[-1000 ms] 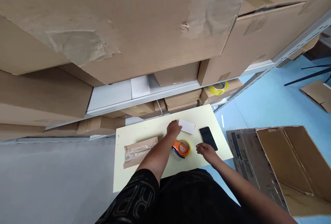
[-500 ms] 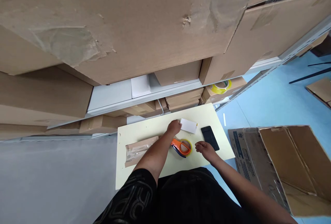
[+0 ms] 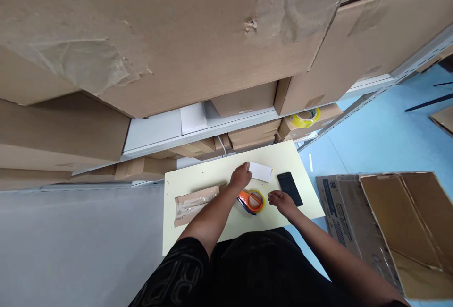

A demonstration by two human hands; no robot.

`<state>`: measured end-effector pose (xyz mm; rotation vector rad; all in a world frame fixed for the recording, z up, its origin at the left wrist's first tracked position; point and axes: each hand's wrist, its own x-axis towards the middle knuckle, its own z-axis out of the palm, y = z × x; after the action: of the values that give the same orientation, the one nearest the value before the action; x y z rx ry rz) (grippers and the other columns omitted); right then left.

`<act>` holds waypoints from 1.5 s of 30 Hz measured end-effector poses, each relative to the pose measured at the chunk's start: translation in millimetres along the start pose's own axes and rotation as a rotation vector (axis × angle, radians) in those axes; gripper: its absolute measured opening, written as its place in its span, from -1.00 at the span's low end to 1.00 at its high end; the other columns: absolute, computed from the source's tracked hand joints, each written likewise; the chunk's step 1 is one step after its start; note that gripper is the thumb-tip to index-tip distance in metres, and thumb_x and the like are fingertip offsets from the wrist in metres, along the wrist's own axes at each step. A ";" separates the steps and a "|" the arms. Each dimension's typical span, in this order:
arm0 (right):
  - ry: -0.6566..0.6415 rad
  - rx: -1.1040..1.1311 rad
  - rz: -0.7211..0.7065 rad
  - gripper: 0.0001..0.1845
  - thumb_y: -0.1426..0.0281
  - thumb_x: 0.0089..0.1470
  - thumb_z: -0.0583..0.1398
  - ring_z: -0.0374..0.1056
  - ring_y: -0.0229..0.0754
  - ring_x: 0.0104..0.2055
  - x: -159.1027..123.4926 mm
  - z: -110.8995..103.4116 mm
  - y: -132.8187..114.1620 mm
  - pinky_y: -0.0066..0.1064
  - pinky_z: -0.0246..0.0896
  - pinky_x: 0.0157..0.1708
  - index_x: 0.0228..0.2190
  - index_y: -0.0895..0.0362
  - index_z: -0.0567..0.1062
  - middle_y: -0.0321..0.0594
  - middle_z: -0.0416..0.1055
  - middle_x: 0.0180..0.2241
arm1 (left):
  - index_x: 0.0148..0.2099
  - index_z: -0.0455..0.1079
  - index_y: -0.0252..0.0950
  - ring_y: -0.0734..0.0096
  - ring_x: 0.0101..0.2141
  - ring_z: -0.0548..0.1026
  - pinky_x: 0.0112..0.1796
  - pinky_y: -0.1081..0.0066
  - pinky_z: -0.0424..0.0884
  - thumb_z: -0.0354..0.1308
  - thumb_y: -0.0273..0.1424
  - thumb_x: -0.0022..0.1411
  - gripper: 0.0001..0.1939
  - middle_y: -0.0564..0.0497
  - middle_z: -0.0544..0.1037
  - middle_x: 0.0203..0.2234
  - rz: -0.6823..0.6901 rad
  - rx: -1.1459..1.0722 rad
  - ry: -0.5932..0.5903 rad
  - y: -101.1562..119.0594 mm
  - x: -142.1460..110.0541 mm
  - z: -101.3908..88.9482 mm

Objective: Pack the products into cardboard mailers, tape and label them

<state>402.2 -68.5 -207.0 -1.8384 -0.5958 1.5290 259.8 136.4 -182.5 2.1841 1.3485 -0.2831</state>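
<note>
My left hand (image 3: 241, 176) is closed at the left end of a flat white rectangle (image 3: 261, 172), a card or thin box with a small yellow mark at its right end. My right hand (image 3: 281, 201) hovers just left of a black smartphone (image 3: 289, 188), fingers drawn together; whether anything is between them is too small to tell. Between my forearms lies an orange tool with a dark blue edge (image 3: 249, 201), against a roll of yellow tape (image 3: 262, 203). Partly behind my left forearm rests a flat cardboard package (image 3: 193, 203) with clear tape over it.
The pale table (image 3: 307, 193) stands against a shelf (image 3: 152, 132) stacked with cardboard boxes (image 3: 177, 33). Another yellow tape roll (image 3: 305, 118) sits on a box at the lower shelf. A large open carton (image 3: 406, 222) is on the blue floor to the right.
The view has shifted slightly, so the table appears a little further right. Both hands keep nearly the same places, the left at the white rectangle and the right near the smartphone.
</note>
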 end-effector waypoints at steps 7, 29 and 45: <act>0.013 0.013 -0.005 -0.60 0.08 0.06 0.20 0.56 -0.06 -0.24 -1.7 -3.6 -3.6 -0.29 0.33 -0.20 -0.25 0.11 0.62 -0.14 0.63 -0.32 | -0.01 0.48 -0.26 0.07 0.04 0.47 0.05 0.20 0.37 0.13 -0.19 0.38 -0.71 -0.18 0.56 -0.04 0.240 0.150 -0.077 37.9 8.4 18.4; 0.022 0.057 -0.003 -0.60 0.06 0.06 0.21 0.54 -0.06 -0.24 1.2 -12.0 1.4 -0.28 0.33 -0.21 -0.27 0.12 0.62 -0.14 0.62 -0.32 | -0.14 0.60 -0.23 0.13 -0.12 0.60 -0.16 0.31 0.42 0.11 -0.31 0.34 -0.76 -0.13 0.68 -0.16 0.139 0.088 -0.214 64.4 14.6 26.4; 0.183 -0.609 -0.373 -0.70 0.27 0.27 0.11 0.48 -0.03 -0.09 23.5 2.3 -54.6 -0.28 0.29 -0.05 -0.17 0.12 0.60 -0.05 0.57 -0.13 | -0.17 0.55 -0.23 0.19 -0.18 0.58 -0.27 0.37 0.34 0.15 -0.21 0.34 -0.76 -0.11 0.67 -0.19 -0.112 -0.033 -0.030 11.2 9.1 -43.6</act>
<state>408.6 -14.5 -182.9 -2.1109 -1.3369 0.9764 269.3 163.6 -146.7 2.0727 1.4517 -0.3318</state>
